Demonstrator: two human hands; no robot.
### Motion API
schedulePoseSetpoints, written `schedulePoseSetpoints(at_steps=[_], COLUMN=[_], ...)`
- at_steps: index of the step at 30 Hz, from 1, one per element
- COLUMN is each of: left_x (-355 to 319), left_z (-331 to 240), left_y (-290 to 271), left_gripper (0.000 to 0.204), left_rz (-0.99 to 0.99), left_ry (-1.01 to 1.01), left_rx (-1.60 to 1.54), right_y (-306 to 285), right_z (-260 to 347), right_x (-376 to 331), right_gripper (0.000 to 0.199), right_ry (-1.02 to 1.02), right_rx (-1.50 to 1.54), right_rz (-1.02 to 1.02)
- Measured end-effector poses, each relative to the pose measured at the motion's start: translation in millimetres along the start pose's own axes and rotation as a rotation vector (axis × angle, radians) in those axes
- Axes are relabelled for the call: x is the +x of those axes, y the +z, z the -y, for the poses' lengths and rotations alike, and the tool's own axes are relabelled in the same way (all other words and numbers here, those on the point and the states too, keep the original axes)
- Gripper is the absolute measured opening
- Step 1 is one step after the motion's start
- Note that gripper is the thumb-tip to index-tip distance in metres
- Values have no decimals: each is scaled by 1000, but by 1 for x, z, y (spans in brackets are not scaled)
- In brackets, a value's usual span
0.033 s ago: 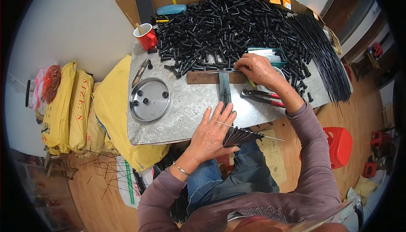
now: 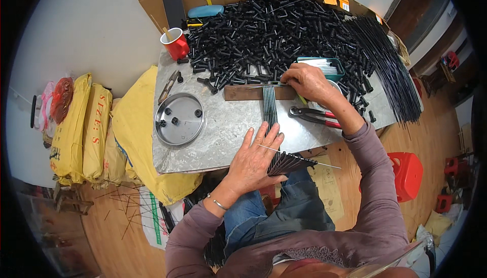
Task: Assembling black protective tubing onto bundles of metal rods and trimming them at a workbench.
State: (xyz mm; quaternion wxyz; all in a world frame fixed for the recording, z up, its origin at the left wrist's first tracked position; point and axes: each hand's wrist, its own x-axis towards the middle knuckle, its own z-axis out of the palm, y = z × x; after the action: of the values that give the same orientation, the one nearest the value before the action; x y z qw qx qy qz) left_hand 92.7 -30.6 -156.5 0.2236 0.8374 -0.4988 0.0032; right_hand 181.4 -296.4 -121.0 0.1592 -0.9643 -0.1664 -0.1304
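My left hand [image 2: 252,156] lies with fingers stretched over a narrow bundle of thin dark rods [image 2: 270,106], at the table's near edge. A thin pale wire [image 2: 327,165] crosses the bundle by that hand, and the rods fan out below it. The bundle's far end rests on a brown wooden bar [image 2: 238,93]. At the bar's right end my right hand [image 2: 307,81] is closed, its fingertips pinching a thin metal rod [image 2: 271,84] that runs along the bar's top. Red-handled pliers [image 2: 312,115] lie just below the right forearm.
A heap of black bolt-like tubular parts [image 2: 264,34] covers the table's back. Long black rods [image 2: 388,70] lie at right, beside a green tray [image 2: 332,65] of white sticks. At left stand a round metal dish [image 2: 180,133] and red mug [image 2: 177,47]. A red stool [image 2: 406,176] stands at right.
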Motion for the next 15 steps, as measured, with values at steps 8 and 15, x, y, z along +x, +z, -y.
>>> schedulePoseSetpoints(at_steps=[8,15], left_x=[0,0], left_z=[0,2], left_y=[0,1], left_gripper=[101,98], left_rz=[8,-8], left_ry=[-1,2], left_rx=[-6,-8], right_y=[3,1], right_z=[-6,1], right_x=[7,11], right_gripper=[9,9], right_ry=[-87,-104], right_rx=[-35,-16], right_rz=[-4,14])
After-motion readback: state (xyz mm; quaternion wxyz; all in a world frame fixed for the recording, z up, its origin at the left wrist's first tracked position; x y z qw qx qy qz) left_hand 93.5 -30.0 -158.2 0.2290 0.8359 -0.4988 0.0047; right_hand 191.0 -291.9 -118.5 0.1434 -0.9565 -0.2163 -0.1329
